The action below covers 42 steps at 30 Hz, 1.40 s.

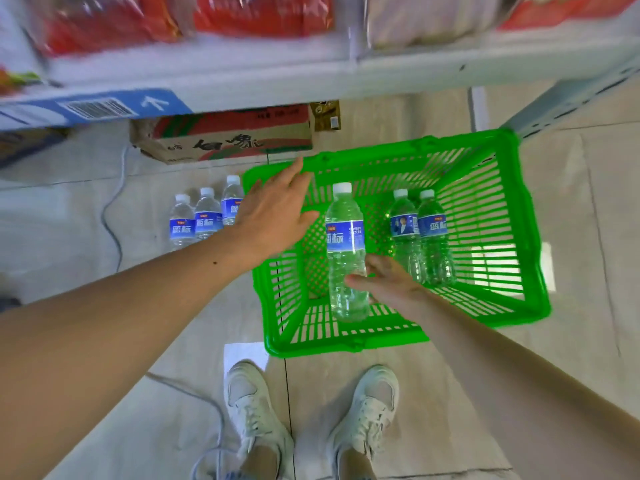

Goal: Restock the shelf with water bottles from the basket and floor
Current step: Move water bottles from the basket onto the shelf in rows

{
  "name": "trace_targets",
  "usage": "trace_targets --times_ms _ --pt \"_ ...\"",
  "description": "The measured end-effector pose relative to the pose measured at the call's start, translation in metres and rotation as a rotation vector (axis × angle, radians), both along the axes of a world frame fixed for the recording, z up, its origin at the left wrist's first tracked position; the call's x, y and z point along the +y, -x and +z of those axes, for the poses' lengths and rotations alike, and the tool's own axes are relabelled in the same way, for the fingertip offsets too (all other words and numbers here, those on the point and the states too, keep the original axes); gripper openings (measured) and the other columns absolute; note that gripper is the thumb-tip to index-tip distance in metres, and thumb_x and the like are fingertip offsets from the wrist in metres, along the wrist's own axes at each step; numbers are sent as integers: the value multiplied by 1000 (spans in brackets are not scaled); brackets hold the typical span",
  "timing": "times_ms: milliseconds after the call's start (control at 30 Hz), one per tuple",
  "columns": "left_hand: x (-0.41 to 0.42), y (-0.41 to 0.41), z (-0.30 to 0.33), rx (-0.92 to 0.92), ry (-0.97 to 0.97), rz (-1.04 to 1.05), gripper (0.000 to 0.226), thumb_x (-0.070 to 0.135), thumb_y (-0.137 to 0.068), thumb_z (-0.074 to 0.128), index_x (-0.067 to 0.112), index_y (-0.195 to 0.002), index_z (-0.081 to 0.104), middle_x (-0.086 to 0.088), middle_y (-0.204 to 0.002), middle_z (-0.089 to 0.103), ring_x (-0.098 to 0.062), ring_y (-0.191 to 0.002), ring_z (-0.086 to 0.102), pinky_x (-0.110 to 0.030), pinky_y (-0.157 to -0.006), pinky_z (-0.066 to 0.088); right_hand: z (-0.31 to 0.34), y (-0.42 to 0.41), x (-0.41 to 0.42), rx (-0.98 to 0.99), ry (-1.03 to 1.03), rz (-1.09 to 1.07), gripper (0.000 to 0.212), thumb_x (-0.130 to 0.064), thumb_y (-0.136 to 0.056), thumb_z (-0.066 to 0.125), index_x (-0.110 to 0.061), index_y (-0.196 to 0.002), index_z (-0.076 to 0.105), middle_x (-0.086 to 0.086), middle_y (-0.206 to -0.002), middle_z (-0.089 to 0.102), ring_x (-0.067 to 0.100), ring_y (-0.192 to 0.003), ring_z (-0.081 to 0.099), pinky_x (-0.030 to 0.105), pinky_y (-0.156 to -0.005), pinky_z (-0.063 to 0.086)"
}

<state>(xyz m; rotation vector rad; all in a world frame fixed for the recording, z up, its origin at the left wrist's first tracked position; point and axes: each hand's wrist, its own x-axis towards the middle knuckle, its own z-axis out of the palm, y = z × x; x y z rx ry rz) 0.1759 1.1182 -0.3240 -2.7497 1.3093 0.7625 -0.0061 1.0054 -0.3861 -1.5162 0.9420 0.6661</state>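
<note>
Status: early, going by what's left. Right hand [384, 280] grips the lower body of one blue-label water bottle [346, 251], upright, centre of frame, inside the green basket [530, 237]. Can't tell whether it's clear of the basket floor.

Left hand [277, 216] flat, fingers straight, holding nothing, over the basket's left rim.

Still to move:
- two bottles in basket [420, 237], standing touching each other, right of the held one
- three floor bottles [204, 214], in a touching row on the tiles, just left of the basket

The shelf [242, 77] runs across the top of frame, blurred; red packs [104, 22] on it, no water bottles visible there. So six bottles remain, held one included. Cardboard carton [225, 136] sits below the shelf, upper centre.
</note>
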Motion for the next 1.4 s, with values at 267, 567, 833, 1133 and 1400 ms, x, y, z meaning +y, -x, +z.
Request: trace_targets --times_ms 267,567,833,1133,1400 --pt "-30 -1 189 35 127 97 54 45 -96 40 14 -139 33 -11 -141 42 -33 -124 47 -45 -95 42 196 -3 -30 -157 -32 90 40 -26 -81 75 -4 -111 61 17 -113 64 26 -106 64 41 -83 54" --pt "-51 -6 411 2 321 68 31 32 -96 38 12 -111 56 -16 -109 58 -34 -103 56 -45 -85 46 418 1 -36 -389 -138 60 31 -4 -85 69 -9 -115 63 -2 -102 71 5 -88 67 12 -58 48" --pt "-50 5 599 -194 418 -8 37 33 -90 42 8 -104 66 -14 -112 65 -32 -105 57 -34 -79 39 579 -5 -20 -603 31 104 30 -5 -81 72 -12 -110 66 2 -102 70 2 -84 66 14 -74 50" --pt "-46 26 748 -382 569 -7 31 34 -91 46 13 -101 66 -8 -109 67 -28 -99 58 -38 -83 45 695 -17 -14 -793 303 32 61 -38 -59 88 -25 -109 56 -7 -101 70 9 -92 68 38 -85 57" --pt "-48 15 840 -467 679 46 33 36 -92 49 10 -105 65 -6 -105 66 -24 -95 60 -38 -83 48 783 -44 -36 -947 440 23 44 -20 -74 81 -18 -111 56 -9 -94 62 9 -84 62 25 -72 53"
